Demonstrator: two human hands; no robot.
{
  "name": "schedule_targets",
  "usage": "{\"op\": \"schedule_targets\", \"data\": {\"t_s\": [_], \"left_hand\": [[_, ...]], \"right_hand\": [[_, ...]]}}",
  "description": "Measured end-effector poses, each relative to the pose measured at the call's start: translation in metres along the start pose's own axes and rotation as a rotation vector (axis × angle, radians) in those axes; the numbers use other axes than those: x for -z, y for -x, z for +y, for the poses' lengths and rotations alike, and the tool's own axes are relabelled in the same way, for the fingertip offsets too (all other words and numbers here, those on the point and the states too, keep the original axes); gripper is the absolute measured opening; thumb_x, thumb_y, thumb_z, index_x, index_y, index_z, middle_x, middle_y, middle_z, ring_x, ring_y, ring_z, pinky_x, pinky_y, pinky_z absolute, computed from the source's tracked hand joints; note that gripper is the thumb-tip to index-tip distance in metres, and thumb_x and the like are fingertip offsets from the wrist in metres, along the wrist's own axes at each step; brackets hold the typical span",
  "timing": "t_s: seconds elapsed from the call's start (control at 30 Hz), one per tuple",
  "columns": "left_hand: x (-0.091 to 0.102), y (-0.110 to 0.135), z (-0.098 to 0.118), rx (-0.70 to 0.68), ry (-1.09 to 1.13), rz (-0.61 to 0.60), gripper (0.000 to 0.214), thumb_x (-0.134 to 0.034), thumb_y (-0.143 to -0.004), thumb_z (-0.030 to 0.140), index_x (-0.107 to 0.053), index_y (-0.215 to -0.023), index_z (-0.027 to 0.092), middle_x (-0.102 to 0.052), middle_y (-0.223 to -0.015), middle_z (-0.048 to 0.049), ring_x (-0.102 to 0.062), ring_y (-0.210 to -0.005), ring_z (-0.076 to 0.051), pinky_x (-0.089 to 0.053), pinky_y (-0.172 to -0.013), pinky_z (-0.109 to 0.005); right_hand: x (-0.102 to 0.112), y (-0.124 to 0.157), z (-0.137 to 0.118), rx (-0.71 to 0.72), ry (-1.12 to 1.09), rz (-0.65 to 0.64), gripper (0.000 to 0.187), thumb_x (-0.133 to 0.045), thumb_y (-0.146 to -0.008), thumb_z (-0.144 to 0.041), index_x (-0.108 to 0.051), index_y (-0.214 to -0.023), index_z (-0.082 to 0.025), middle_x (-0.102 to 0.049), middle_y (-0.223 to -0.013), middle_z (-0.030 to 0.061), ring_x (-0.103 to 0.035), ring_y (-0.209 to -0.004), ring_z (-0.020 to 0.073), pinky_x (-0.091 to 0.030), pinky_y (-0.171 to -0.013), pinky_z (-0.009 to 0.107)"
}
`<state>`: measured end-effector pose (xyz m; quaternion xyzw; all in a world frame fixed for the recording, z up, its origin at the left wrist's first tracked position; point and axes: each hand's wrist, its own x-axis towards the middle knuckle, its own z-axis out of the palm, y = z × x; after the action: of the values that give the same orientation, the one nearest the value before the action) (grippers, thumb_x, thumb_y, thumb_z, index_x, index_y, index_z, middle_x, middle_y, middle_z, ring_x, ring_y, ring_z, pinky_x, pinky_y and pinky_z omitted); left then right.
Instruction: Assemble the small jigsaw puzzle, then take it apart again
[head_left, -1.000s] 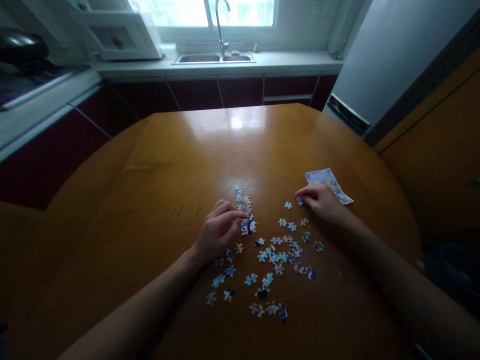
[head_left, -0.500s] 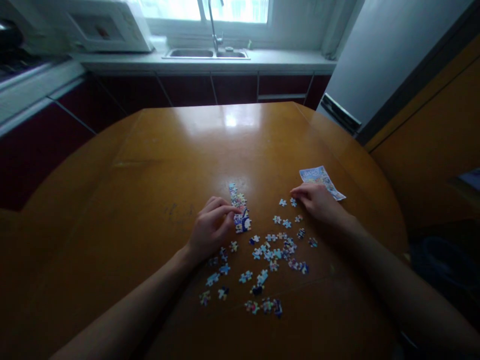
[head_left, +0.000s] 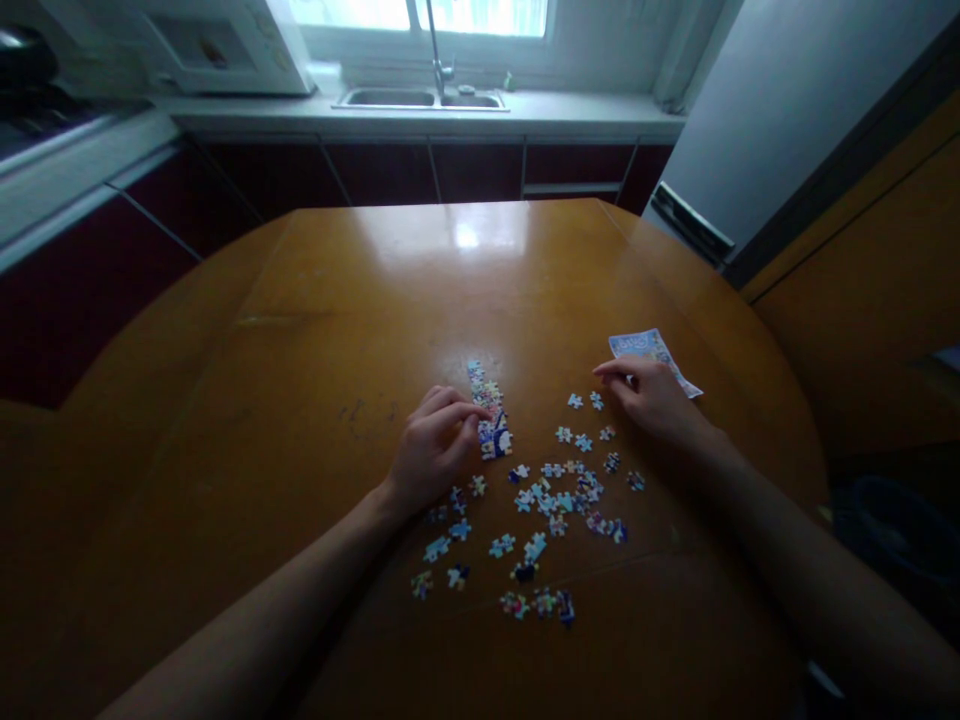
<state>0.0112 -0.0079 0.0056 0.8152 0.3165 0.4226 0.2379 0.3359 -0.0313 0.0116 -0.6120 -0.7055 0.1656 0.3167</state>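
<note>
**Both hands low over a scattered puzzle**

Both forearms reach forward across the wooden bench [head_left: 375, 300]. The left hand [head_left: 433, 452] is curled narrow, its fingertips pinching the joined strip [head_left: 489, 412]. The right hand [head_left: 651, 398] lies palm-down and loosely spread, holding nothing. It touches the printed sheet [head_left: 645, 344], near the loose pieces [head_left: 555, 495].

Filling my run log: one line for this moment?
left hand on joined strip | right hand at leaflet | loose pieces scattered on table
</note>
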Motion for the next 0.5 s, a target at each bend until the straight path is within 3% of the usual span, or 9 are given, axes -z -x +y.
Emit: {"op": "schedule_targets", "data": {"t_s": [0.27,0.5], "left_hand": [[-0.001,-0.001,0.000,0.011,0.003,0.008,0.019,-0.055,-0.094,0.016,-0.073,-0.089,0.019,-0.063,-0.080,-0.0023,-0.057,-0.078,-0.016,-0.046,-0.072,-0.032],[-0.001,0.000,0.000,0.031,-0.007,-0.007,0.020,-0.053,-0.096,0.016,-0.072,-0.090,0.019,-0.063,-0.082,-0.0028,-0.057,-0.081,-0.016,-0.046,-0.074,-0.032]], "right_hand": [[-0.002,0.002,-0.008,0.046,-0.045,-0.001,0.016,-0.060,-0.090,-0.020,-0.075,-0.096,-0.021,-0.074,-0.093,0.0075,-0.065,-0.081,0.0226,-0.050,-0.075,0.039],[-0.012,0.014,-0.036,0.152,-0.109,-0.095,0.014,-0.060,-0.092,-0.017,-0.072,-0.097,-0.021,-0.069,-0.092,0.0063,-0.062,-0.082,0.0188,-0.050,-0.074,0.036]]}}
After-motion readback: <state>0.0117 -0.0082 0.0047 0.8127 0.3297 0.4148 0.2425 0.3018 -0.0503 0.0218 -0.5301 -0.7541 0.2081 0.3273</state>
